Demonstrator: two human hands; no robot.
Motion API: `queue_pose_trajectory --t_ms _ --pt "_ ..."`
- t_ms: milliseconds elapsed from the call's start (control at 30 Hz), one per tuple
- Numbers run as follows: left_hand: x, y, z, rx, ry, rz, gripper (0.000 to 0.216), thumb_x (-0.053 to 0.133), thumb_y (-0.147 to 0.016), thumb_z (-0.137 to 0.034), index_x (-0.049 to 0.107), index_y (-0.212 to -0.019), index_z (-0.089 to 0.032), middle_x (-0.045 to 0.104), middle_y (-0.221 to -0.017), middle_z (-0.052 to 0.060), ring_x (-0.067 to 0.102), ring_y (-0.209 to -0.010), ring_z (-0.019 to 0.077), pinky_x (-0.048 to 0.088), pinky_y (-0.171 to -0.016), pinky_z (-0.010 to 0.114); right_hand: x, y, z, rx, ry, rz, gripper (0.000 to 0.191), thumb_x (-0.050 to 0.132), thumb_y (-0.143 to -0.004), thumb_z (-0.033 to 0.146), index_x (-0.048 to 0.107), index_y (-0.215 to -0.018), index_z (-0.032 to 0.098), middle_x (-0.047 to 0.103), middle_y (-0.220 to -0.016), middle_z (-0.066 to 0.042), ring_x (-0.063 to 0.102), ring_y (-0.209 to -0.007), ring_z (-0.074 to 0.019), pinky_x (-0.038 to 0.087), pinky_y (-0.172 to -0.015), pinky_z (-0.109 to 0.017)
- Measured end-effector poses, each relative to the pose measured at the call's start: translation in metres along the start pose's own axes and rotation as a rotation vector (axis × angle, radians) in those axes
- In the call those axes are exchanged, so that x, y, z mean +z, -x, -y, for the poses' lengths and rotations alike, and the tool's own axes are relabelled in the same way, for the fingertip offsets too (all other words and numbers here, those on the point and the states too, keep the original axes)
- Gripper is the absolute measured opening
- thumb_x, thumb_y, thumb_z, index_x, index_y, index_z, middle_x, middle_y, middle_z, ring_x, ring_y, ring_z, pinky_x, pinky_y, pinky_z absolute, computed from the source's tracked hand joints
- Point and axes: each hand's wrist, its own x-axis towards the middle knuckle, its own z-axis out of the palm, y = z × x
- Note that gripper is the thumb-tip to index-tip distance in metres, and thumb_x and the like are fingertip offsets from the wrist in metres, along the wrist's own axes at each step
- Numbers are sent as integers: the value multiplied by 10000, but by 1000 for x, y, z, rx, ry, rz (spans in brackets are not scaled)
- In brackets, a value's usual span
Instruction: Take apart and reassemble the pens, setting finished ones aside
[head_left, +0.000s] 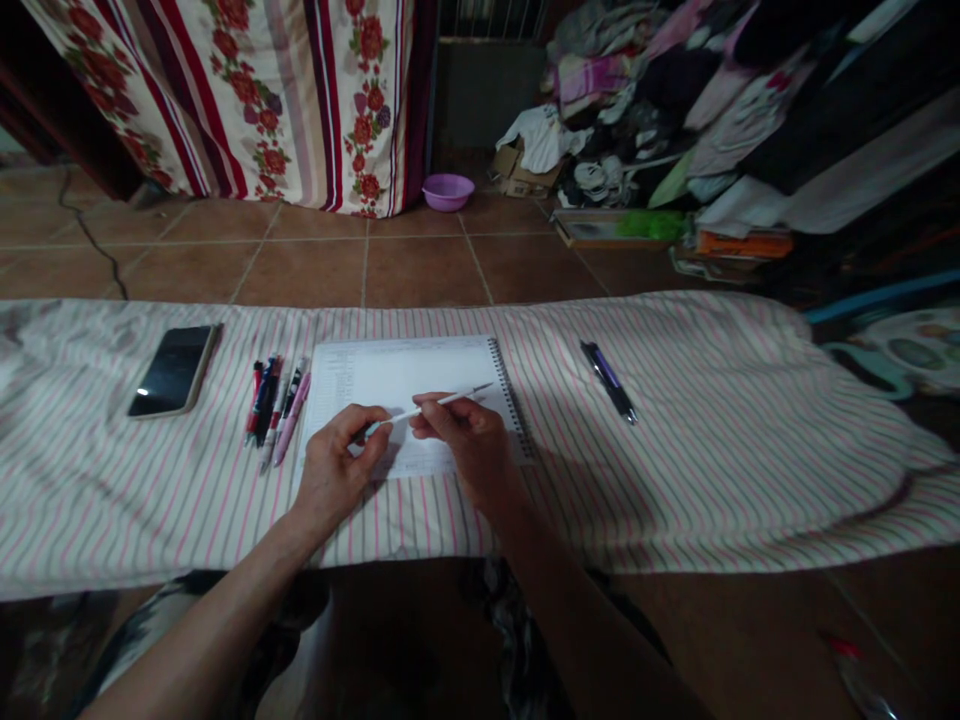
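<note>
Between my two hands a slim white pen (409, 413) slants up to the right, its thin dark tip pointing away over the page. My left hand (341, 455) pinches its greenish lower end between thumb and fingers. Farther along the shaft, my right hand (472, 440) grips it with thumb and fingertips. Below both hands lies an open spiral notebook (420, 362), its wire binding on the right and printed lines at the left of the page. The hands cover the page's lower part.
Several pens (274, 405) lie side by side left of the notebook, and a phone (174, 370) beyond them. Two dark pens (609, 383) rest at right. Striped cloth (712, 430) covers the low surface. A purple basin (448, 192) and piled clothes (600, 90) are behind.
</note>
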Motion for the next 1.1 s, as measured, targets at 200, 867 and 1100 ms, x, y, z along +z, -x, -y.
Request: queue_pose_trajectory --t_ms 200,867,1100 --pt "-2 1 -2 -4 -3 8 128 521 -802 -273 607 -816 -179 635 -748 14 588 -698 137 468 -626 242 0 -1 -2 -2 7 7 225 652 -703 376 703 -809 184 705 -651 -13 672 -599 -138 565 -645 -281" --pt "1 1 1 1 -25 5 142 518 -803 -290 608 -826 -183 636 -755 12 588 -697 140 467 -638 249 0 -4 -7 2 13 -24 233 670 -671 381 703 -778 177 701 -621 -12 666 -554 -140 560 -596 -267" --pt "0 1 -1 -7 -19 8 145 512 -804 -295 603 -814 -183 633 -750 13 589 -703 144 467 -645 254 -1 -3 -4 -7 15 16 229 657 -691 365 702 -813 177 708 -647 -18 675 -588 -142 560 -629 -273"
